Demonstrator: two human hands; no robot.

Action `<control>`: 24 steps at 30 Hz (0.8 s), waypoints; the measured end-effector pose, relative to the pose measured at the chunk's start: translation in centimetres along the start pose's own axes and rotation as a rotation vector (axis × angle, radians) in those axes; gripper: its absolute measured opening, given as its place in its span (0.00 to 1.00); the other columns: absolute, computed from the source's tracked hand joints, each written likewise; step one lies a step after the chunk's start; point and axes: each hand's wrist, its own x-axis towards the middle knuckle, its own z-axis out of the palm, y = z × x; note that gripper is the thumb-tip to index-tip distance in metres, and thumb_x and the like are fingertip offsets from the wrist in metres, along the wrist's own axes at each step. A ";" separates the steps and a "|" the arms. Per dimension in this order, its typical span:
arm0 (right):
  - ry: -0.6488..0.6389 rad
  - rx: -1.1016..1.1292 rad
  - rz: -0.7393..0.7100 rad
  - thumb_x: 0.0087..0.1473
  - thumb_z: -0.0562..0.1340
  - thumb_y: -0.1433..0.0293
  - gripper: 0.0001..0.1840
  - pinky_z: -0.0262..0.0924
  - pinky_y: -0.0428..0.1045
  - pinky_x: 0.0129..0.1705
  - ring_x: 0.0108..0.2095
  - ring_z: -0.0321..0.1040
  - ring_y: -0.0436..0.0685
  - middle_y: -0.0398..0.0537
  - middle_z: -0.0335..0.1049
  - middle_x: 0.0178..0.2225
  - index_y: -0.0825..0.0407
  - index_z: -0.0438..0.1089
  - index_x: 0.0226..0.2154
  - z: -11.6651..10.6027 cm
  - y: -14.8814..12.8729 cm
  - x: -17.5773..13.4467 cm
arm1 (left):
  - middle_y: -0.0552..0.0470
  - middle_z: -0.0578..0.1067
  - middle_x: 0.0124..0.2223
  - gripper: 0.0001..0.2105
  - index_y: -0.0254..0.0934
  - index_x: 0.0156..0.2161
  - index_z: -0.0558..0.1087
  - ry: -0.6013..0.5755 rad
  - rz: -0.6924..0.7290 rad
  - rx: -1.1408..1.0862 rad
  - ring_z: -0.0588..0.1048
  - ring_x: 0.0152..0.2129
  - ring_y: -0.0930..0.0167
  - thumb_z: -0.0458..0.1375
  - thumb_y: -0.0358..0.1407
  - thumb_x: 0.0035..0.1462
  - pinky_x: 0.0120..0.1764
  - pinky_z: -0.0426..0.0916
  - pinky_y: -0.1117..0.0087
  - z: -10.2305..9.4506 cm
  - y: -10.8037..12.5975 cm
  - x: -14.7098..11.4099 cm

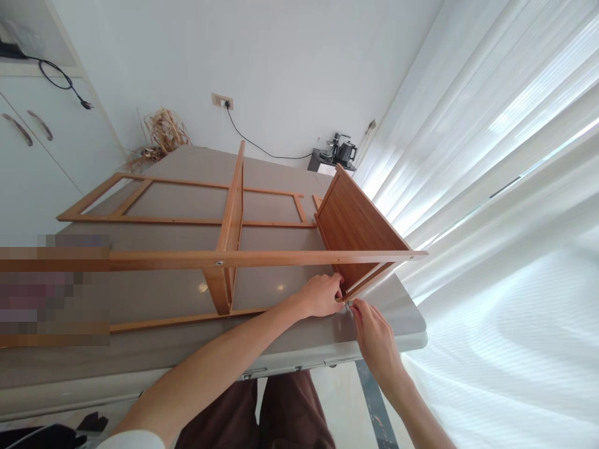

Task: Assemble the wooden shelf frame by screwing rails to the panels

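Observation:
A wooden shelf frame [318,257] lies on its side on the table, with an upright middle board [233,212] and an end panel [360,227] at right. My left hand [322,295] grips the near lower corner of the end panel, thumb and fingers closed round the wood. Close beside it, my right hand [374,330] pinches a small metal piece [349,305] at that same corner. Its exact kind is too small to tell. A bolt head [218,263] shows in the near rail by the middle board.
The grey-covered table [276,274] ends just right of my right hand, near a white curtain [515,299]. Behind stand a black kettle [346,151] and dried stalks [165,132]. A white cabinet [37,168] is at left. A blurred patch hides the frame's left end.

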 end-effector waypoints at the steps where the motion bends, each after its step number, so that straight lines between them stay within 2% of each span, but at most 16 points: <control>1: 0.002 0.013 0.004 0.69 0.46 0.64 0.14 0.55 0.48 0.34 0.31 0.64 0.55 0.46 0.67 0.30 0.49 0.64 0.37 0.0 -0.1 0.0 | 0.52 0.81 0.42 0.20 0.37 0.50 0.67 0.003 0.004 0.002 0.79 0.39 0.62 0.60 0.37 0.52 0.40 0.70 0.65 0.0 -0.1 0.0; 7: 0.027 0.095 0.086 0.68 0.49 0.62 0.13 0.56 0.46 0.32 0.29 0.64 0.52 0.44 0.69 0.31 0.48 0.63 0.36 -0.1 -0.2 -0.1 | 0.52 0.81 0.43 0.19 0.37 0.50 0.67 0.000 0.027 0.008 0.79 0.40 0.63 0.59 0.37 0.53 0.40 0.70 0.65 0.1 -0.2 0.1; 15: 0.005 0.137 0.123 0.67 0.50 0.60 0.13 0.57 0.45 0.33 0.31 0.68 0.52 0.44 0.72 0.33 0.48 0.64 0.39 0.0 0.5 0.0 | 0.51 0.81 0.42 0.18 0.37 0.49 0.67 0.021 0.026 0.031 0.79 0.39 0.61 0.59 0.36 0.52 0.40 0.70 0.64 0.2 -0.2 0.1; 24: -0.048 0.121 0.124 0.67 0.49 0.59 0.13 0.57 0.46 0.33 0.30 0.68 0.53 0.44 0.72 0.33 0.47 0.64 0.39 -0.8 -0.1 0.5 | 0.51 0.81 0.41 0.18 0.37 0.48 0.67 -0.001 0.012 0.019 0.79 0.40 0.60 0.59 0.37 0.52 0.41 0.70 0.64 0.0 0.0 0.0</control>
